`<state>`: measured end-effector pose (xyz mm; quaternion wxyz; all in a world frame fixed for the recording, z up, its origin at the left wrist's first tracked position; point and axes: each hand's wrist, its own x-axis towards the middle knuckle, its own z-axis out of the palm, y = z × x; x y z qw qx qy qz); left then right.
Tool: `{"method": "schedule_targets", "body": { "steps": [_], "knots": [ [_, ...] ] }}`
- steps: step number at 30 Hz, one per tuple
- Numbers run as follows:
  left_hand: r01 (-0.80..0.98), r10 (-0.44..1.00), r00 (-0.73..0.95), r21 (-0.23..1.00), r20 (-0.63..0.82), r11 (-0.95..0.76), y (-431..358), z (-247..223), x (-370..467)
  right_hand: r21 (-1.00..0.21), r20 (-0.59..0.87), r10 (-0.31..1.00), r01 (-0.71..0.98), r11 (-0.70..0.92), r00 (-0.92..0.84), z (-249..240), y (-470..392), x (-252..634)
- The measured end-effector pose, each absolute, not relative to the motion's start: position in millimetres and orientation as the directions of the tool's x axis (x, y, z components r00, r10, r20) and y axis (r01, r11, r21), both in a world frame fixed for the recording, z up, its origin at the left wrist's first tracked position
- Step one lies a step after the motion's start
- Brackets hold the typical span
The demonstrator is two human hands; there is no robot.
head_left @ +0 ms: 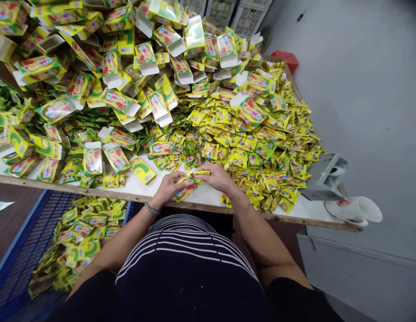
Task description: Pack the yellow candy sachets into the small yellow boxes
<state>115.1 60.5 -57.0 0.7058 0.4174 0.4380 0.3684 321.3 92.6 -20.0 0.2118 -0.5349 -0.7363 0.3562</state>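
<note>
Close to the table's front edge, my left hand (166, 190) grips a small yellow and green candy box (185, 191) with its fingers and thumb. My right hand (217, 177) is closed on a small yellow packet (202, 172) at the upper end of that box. How far the packet sits inside the box cannot be made out. Just left of my hands lies another yellow box (142, 170). Beyond and to the right spreads a large heap of yellow packets (239, 158), with some green packets (264, 150) among them.
Open-flapped cartons (157, 105) are piled over the back and left of the white table (150, 190). Below on the left, a blue crate (18, 259) holds many filled-looking boxes (83, 239). A metal device (325, 176) and a white cup-shaped item (358, 210) occupy the right end.
</note>
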Motion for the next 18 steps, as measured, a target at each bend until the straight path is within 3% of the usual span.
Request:
{"method": "schedule_targets", "body": {
  "steps": [4, 10, 14, 18],
  "knots": [
    [-0.182, 0.881, 0.355, 0.901, -0.313, 0.393, 62, -57, 114, -0.748, -0.077, 0.898, 0.621, 0.235, -0.433, -13, 97, 317],
    [-0.212, 0.886, 0.332, 0.890, -0.323, 0.404, 66, -58, 112, -0.953, -0.158, 0.920, 0.300, -0.046, -0.359, -12, 98, 315],
    [-0.222, 0.885, 0.338, 0.886, -0.321, 0.406, 66, -56, 113, -0.941, -0.165, 0.917, 0.338, -0.036, -0.362, -15, 94, 307],
    [-0.276, 0.894, 0.273, 0.861, -0.356, 0.427, 66, -53, 116, -0.937, -0.066, 0.967, 0.348, 0.024, -0.245, -12, 89, 297]
  ]
}}
